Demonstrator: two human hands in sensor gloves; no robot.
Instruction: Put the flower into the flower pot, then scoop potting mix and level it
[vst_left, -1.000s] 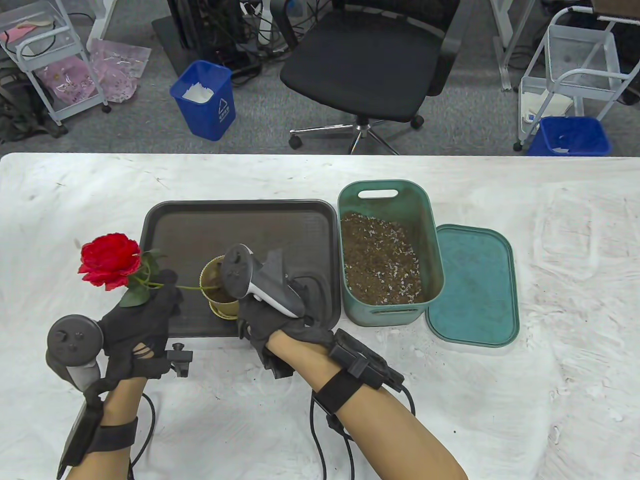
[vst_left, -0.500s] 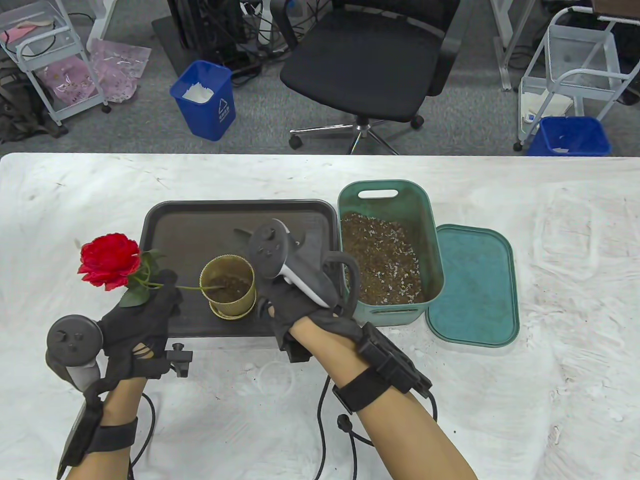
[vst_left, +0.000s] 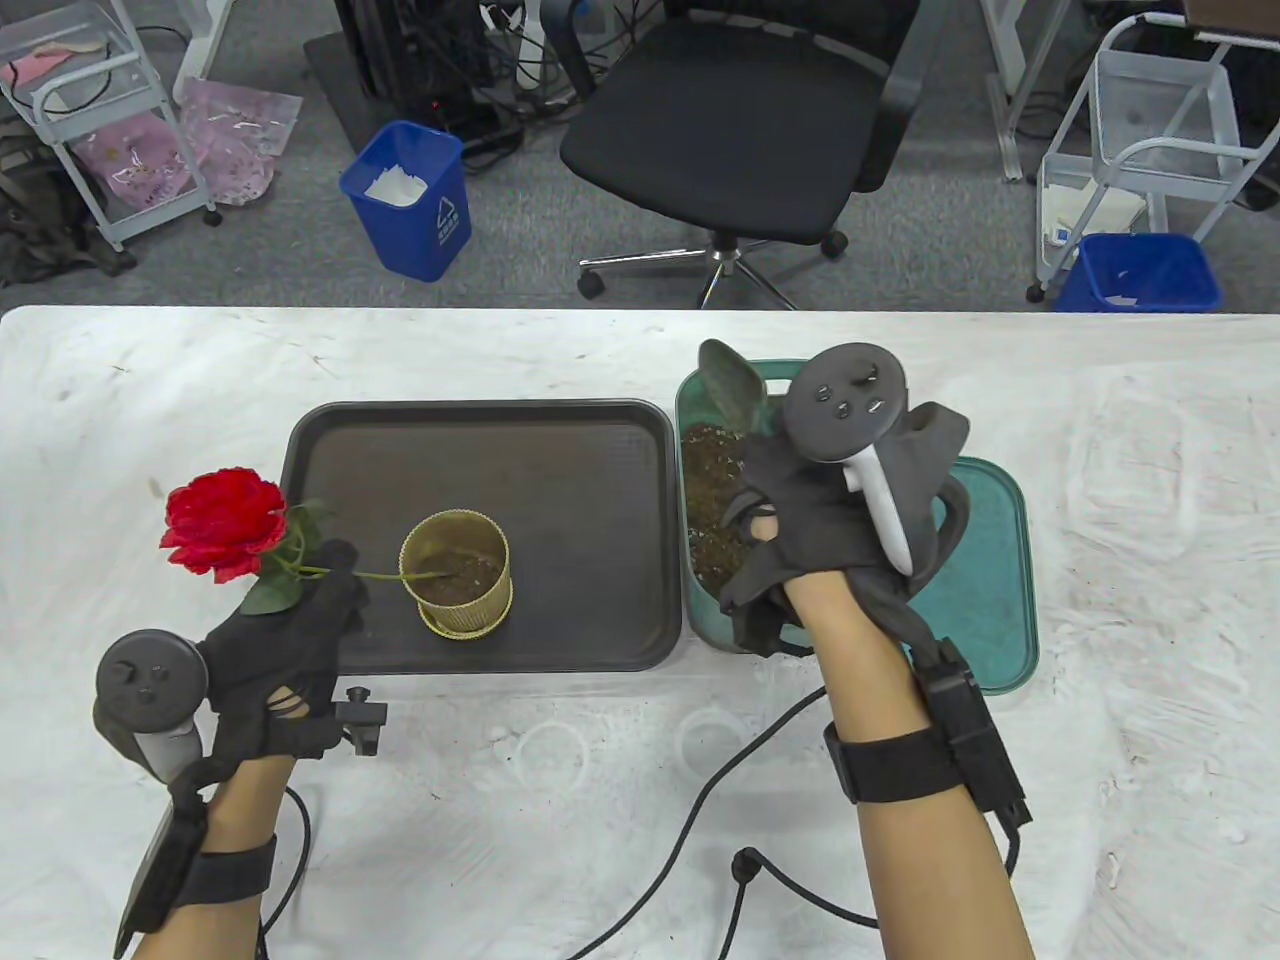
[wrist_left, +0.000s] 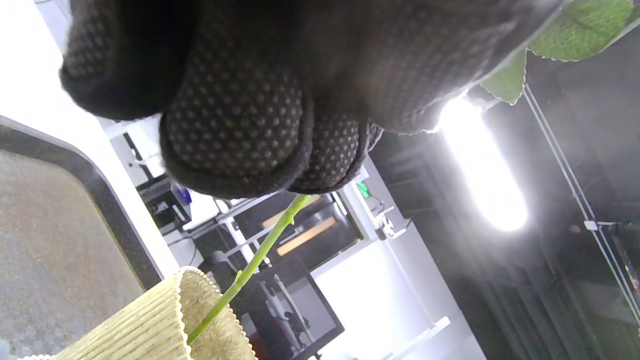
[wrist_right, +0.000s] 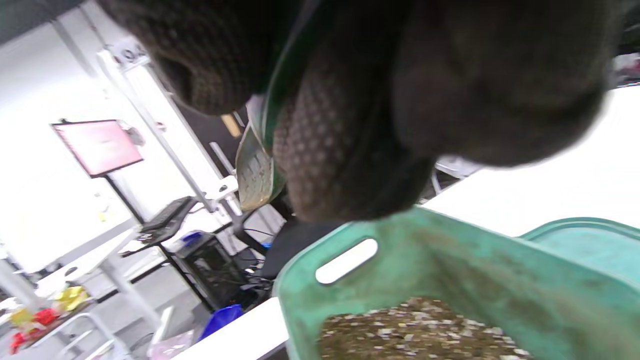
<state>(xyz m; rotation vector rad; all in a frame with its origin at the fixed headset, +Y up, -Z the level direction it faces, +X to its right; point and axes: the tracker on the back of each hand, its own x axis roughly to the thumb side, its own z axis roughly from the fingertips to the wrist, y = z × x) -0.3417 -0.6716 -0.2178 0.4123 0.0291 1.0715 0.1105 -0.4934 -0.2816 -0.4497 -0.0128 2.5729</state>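
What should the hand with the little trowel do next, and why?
Probably dip the trowel down into the potting mix for another scoop. The right hand holds it raised over the green bin, and its blade looks empty. The left hand holds the rose with its stem leaning into the yellow pot, which looks only partly filled.

Both hands, left hand (vst_left: 285, 650) and right hand (vst_left: 815, 530), wear black dotted-grip gloves, grey round-headed trackers (vst_left: 848, 412) on their backs, black wrist straps (vst_left: 890, 765) with boxy modules, black cables (vst_left: 720, 760) trailing; forearms sleeveless.
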